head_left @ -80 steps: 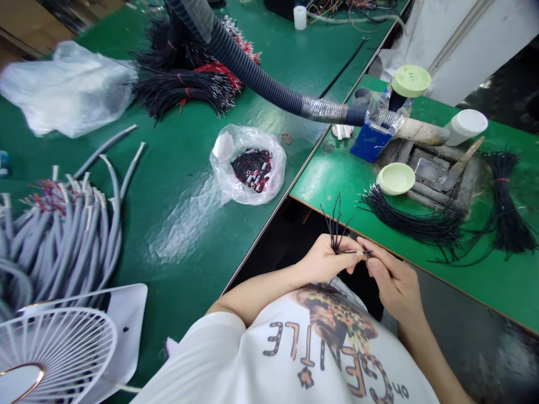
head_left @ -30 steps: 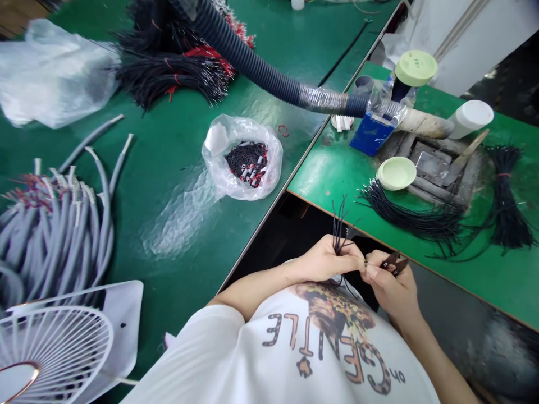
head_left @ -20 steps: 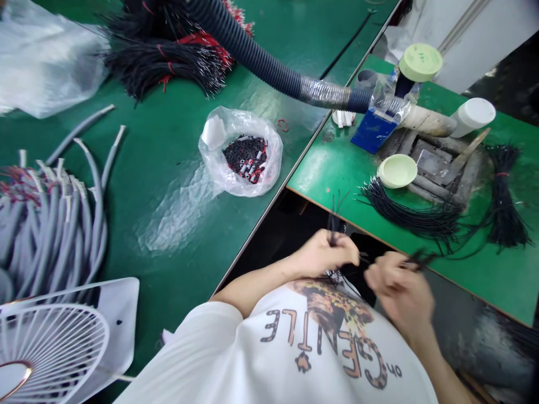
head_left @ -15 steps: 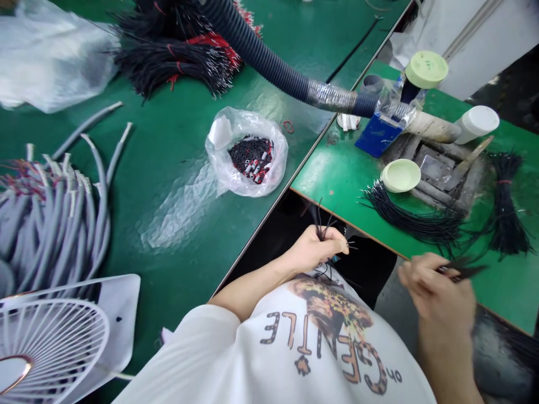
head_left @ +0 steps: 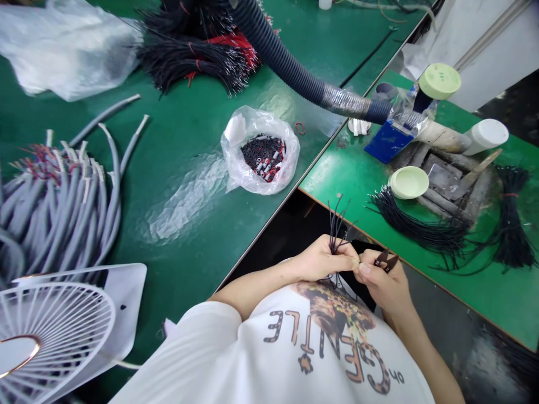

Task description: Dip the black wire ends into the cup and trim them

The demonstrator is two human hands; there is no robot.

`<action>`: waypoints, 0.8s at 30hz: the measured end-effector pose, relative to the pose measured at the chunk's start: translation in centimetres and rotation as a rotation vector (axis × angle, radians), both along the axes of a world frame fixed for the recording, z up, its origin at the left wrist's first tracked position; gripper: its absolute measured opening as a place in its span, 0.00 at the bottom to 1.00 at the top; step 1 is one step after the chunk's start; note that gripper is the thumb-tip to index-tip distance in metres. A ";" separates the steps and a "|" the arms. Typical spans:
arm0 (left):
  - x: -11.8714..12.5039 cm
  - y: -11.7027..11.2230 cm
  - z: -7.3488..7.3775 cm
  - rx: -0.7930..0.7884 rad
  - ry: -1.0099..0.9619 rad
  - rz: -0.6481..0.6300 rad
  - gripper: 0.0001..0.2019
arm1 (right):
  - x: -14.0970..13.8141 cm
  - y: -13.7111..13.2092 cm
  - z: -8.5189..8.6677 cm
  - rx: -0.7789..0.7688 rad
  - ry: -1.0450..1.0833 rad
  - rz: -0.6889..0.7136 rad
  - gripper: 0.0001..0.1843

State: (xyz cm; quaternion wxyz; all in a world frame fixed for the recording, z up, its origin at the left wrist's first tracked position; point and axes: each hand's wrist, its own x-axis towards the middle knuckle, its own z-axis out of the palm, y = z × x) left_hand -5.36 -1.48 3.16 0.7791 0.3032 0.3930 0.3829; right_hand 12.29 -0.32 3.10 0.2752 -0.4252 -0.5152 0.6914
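In front of the white shirt my left hand (head_left: 322,259) is closed around a few thin black wires (head_left: 336,221), whose loose ends stick up above the fingers. My right hand (head_left: 388,287) meets it, the fingertips of both hands together at the wire ends. Tucked in the right hand are small dark snips (head_left: 386,260), their two pointed blades apart and facing away from the left hand. What the right fingertips pinch is too small to make out. Right of the hands, a bundle of black wires (head_left: 421,227) with bare tips lies on the green bench.
A clear plastic bag (head_left: 236,163) of small black, grey and red pieces sits on the green table (head_left: 185,168). A ribbed hose (head_left: 290,67) spans overhead to a blue box (head_left: 388,139). Grey cables (head_left: 63,219) and a white fan (head_left: 80,331) stand left. A pale green cup (head_left: 409,183) is right.
My right hand has come in from the right, with the snips, to meet my left hand. The left hand still grips its wires. The whole view has shifted slightly.
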 end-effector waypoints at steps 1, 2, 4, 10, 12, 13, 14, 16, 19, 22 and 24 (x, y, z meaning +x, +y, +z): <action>0.1 -0.2 -0.1 -0.014 -0.011 -0.013 0.08 | -0.4 -0.5 -0.1 -0.059 0.055 -0.044 0.20; 0.2 -0.3 -0.1 -0.027 -0.023 -0.025 0.09 | -0.7 -0.9 0.0 -0.115 0.097 -0.075 0.20; 0.1 -0.4 -0.2 -0.053 -0.046 -0.040 0.09 | -0.9 -1.3 0.6 -0.188 0.139 -0.103 0.21; -1.1 0.0 -0.6 -0.221 -0.097 0.239 0.09 | 3.2 0.2 3.5 0.117 0.196 -0.323 0.21; -1.3 0.1 -0.9 -0.200 -0.121 0.249 0.08 | 4.2 1.0 3.6 0.159 0.142 -0.356 0.19; -1.3 0.2 -1.1 -0.184 -0.124 0.249 0.08 | 4.2 1.4 3.4 0.157 0.107 -0.358 0.18; -1.3 0.2 -1.3 -0.170 -0.126 0.255 0.08 | 4.0 1.9 3.1 0.164 0.071 -0.359 0.17; -1.3 0.1 -1.6 -0.156 -0.122 0.287 0.07 | 2.8 3.2 2.6 0.271 -0.022 -0.382 0.13; -1.5 -0.5 -2.0 -0.134 -0.109 0.342 0.07 | -0.9 6.2 2.7 0.560 -0.223 -0.331 0.07; -1.9 -1.2 -2.2 -0.111 -0.116 0.399 0.07 | -7.3 10.2 4.1 0.760 -0.352 -0.074 0.10; -2.3 -1.6 -2.1 -0.105 -0.126 0.430 0.08 | -12.1 12.7 5.3 0.867 -0.354 0.114 0.10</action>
